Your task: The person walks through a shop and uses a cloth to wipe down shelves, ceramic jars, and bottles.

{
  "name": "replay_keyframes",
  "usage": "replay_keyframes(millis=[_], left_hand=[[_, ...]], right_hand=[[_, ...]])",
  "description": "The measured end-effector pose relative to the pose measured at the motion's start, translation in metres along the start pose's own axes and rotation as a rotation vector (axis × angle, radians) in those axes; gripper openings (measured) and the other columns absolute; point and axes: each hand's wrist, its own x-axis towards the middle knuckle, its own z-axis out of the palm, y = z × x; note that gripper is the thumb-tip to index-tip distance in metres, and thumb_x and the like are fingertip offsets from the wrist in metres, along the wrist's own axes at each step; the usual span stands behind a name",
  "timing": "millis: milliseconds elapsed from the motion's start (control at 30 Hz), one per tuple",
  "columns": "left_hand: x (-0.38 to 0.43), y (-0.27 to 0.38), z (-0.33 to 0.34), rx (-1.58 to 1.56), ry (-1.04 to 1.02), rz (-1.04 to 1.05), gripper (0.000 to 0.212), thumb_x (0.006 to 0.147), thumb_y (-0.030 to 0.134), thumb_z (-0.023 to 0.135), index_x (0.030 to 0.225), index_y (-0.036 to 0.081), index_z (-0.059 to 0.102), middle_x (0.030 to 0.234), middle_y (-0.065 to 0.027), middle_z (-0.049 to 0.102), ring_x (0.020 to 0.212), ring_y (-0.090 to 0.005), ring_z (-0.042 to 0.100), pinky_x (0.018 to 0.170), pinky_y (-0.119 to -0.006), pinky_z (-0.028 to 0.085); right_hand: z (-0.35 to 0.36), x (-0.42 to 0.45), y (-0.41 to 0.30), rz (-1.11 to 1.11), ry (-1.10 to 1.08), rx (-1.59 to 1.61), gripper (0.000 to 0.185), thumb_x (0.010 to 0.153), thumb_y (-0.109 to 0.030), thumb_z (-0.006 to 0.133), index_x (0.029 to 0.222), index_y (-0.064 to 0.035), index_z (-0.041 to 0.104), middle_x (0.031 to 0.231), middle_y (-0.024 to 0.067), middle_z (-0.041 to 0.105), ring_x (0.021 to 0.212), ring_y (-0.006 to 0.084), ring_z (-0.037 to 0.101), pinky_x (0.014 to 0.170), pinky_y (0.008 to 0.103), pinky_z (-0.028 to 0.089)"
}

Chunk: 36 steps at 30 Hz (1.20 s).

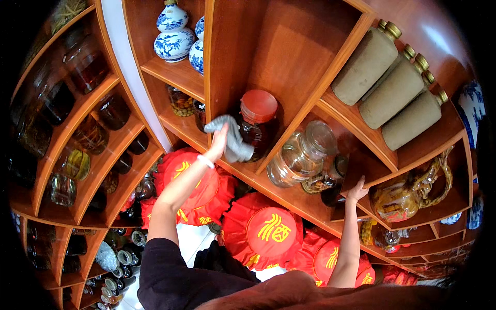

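Note:
A grey cloth (233, 141), blurred by motion, hangs from my left hand (219, 142) in front of the wooden shelf compartment. Just behind the cloth stands a dark glass jar (254, 133) with a red cover (259, 106) on its top; the cloth overlaps its left side. My right hand (357, 190) rests on the edge of a wooden shelf board (374, 182), holding it with the fingers. Between my hands, a clear glass jar (296, 159) with a glass lid (321, 138) stands in the lower compartment, beside smaller jars.
Stoneware bottles (383, 83) stand at the upper right, above a brown glazed jug (399, 197). Blue-and-white gourd-shaped porcelain bottles (173, 40) are at the upper left. Several red cloth-covered jars (271, 228) stand below the shelf. Curved-looking shelves at the left hold filled glass jars (87, 69).

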Motion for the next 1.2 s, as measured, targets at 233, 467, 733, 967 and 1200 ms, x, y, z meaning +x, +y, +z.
replay_keyframes(millis=[233, 467, 733, 967, 1200], left_hand=[[0.086, 0.051, 0.031, -0.073, -0.122, 0.016, 0.08, 0.083, 0.062, 0.024, 0.134, 0.002, 0.012, 0.14, -0.0118, 0.012, 0.129, -0.0222, 0.013, 0.104, -0.031, 0.011], [0.077, 0.024, 0.04, 0.156, -0.046, 0.013, 0.08, 0.083, 0.06, 0.022, 0.118, -0.011, 0.039, 0.122, -0.0269, 0.039, 0.115, -0.0326, 0.037, 0.097, -0.032, 0.024], [0.005, -0.099, 0.064, 0.413, 0.417, 0.532, 0.05, 0.089, 0.032, 0.034, 0.124, -0.004, 0.034, 0.128, -0.0211, 0.035, 0.122, -0.0334, 0.028, 0.102, -0.036, 0.019], [-0.04, -0.165, 0.046, 0.734, 0.014, 0.139, 0.042, 0.084, 0.025, 0.044, 0.117, -0.001, 0.042, 0.121, -0.0143, 0.043, 0.114, -0.0277, 0.039, 0.098, -0.034, 0.026], [0.011, -0.069, 0.003, -0.285, 0.141, -0.199, 0.055, 0.088, 0.037, 0.038, 0.128, 0.001, 0.031, 0.131, -0.0113, 0.033, 0.12, -0.0237, 0.033, 0.099, -0.032, 0.025]], right_hand=[[0.004, 0.0, -0.008, 0.038, -0.037, -0.005, 0.046, 0.081, -0.02, 0.054, 0.113, 0.0111, 0.042, 0.112, 0.0174, 0.05, 0.096, 0.0232, 0.049, 0.085, 0.0319, 0.037], [0.0, -0.001, 0.002, 0.036, 0.042, 0.096, 0.046, 0.081, -0.022, 0.055, 0.108, 0.0131, 0.045, 0.108, 0.0183, 0.052, 0.092, 0.0236, 0.05, 0.084, 0.0328, 0.038], [0.013, -0.009, -0.026, 0.012, 0.033, 0.006, 0.052, 0.078, -0.034, 0.058, 0.097, 0.0129, 0.045, 0.079, 0.0112, 0.048, 0.069, 0.0193, 0.039, 0.064, 0.0319, 0.036], [0.007, -0.002, -0.01, 0.06, 0.01, 0.011, 0.066, 0.077, -0.037, 0.059, 0.115, 0.0126, 0.038, 0.111, 0.0223, 0.046, 0.093, 0.0281, 0.046, 0.08, 0.0338, 0.036], [0.008, -0.004, -0.015, 0.066, 0.016, -0.004, 0.052, 0.081, -0.027, 0.054, 0.113, 0.0122, 0.042, 0.112, 0.0199, 0.05, 0.096, 0.0261, 0.049, 0.085, 0.033, 0.037]])
